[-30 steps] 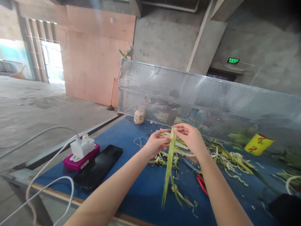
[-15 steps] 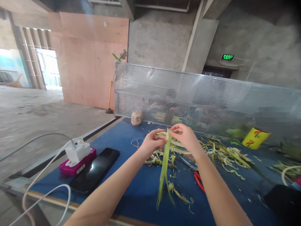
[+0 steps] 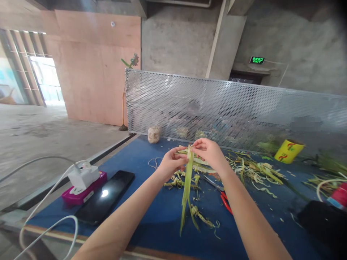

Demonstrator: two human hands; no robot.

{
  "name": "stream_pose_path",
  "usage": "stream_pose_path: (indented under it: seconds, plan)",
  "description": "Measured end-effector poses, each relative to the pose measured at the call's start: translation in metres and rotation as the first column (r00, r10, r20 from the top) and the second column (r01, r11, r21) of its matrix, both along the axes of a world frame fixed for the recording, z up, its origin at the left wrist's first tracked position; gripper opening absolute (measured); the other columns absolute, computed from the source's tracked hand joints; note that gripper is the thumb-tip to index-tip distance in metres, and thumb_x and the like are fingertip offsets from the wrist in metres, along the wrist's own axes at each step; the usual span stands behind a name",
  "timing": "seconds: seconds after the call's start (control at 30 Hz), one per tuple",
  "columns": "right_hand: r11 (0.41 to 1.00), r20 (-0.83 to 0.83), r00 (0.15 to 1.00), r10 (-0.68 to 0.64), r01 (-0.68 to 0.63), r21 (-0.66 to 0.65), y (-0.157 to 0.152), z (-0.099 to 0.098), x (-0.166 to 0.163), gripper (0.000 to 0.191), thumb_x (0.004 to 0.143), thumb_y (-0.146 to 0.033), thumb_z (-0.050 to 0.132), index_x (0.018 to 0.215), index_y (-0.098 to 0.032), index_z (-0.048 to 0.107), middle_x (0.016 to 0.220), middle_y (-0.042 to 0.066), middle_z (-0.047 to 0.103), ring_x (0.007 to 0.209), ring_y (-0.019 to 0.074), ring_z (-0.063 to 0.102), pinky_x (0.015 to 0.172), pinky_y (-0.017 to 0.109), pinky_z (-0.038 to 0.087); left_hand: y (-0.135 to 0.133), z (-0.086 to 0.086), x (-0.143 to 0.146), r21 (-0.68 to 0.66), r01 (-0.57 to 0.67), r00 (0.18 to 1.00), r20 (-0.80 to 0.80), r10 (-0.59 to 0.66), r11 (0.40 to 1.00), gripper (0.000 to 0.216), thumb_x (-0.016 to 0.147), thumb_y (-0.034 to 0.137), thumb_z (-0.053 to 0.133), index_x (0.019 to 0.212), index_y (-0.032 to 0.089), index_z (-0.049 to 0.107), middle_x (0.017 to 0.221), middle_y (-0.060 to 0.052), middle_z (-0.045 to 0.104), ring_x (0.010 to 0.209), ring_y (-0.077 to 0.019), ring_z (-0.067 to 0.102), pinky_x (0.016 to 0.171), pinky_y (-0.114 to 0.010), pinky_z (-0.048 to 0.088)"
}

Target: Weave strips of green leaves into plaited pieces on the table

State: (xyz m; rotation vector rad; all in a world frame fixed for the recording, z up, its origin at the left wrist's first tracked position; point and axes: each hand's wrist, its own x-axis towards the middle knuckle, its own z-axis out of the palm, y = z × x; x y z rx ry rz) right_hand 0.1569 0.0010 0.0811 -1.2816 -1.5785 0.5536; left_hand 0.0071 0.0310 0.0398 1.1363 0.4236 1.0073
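Both my hands are raised over a blue table [image 3: 151, 224] and pinch the top end of a long green leaf strip [image 3: 186, 191] that hangs down toward the table. My left hand [image 3: 171, 167] grips it from the left, fingers closed. My right hand [image 3: 210, 153] pinches it from the right at the top. Under the hands lie leaf scraps [image 3: 255, 173] and red-handled scissors [image 3: 223, 198].
A black phone [image 3: 105, 196] and a pink box with a white charger [image 3: 82, 182] and cables lie at the left. A perforated metal screen [image 3: 230, 108] stands along the table's far edge, with a person behind it. A yellow cup [image 3: 288, 151] and a black object [image 3: 322, 225] sit at the right.
The view has shifted a little; my hands and the leaf strip sit slightly lower and more to the left in the picture. The grip on the strip is unchanged.
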Motion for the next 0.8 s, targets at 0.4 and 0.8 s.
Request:
stream_pose_path:
  seconds: [0.4,0.8]
  plan:
    - [0.998,0.006,0.999,-0.041,0.042,-0.041,-0.001,0.003,0.007,0.012,0.065,-0.025,0.061,0.066,-0.017,0.052,0.055,-0.002,0.058,0.044,0.0085,0.049,0.043,0.022,0.039,-0.003,0.003,0.001,0.023,0.003,1.000,-0.027,-0.003,1.000,0.048,0.055,0.015,0.074,0.098,0.013,0.053,0.068,-0.001,0.065,0.036,-0.0026,0.046,0.037,-0.017,0.034]
    - [0.999,-0.004,1.000,-0.022,0.022,-0.033,-0.007,0.010,0.013,0.014,0.067,-0.029,0.061,0.069,-0.017,0.052,0.057,-0.001,0.061,0.040,0.0082,0.050,0.045,0.024,0.044,-0.004,0.004,0.000,0.059,0.021,0.999,-0.051,-0.018,0.998,0.048,0.057,0.016,0.073,0.099,0.013,0.051,0.068,-0.001,0.066,0.035,-0.0022,0.044,0.037,-0.017,0.034]
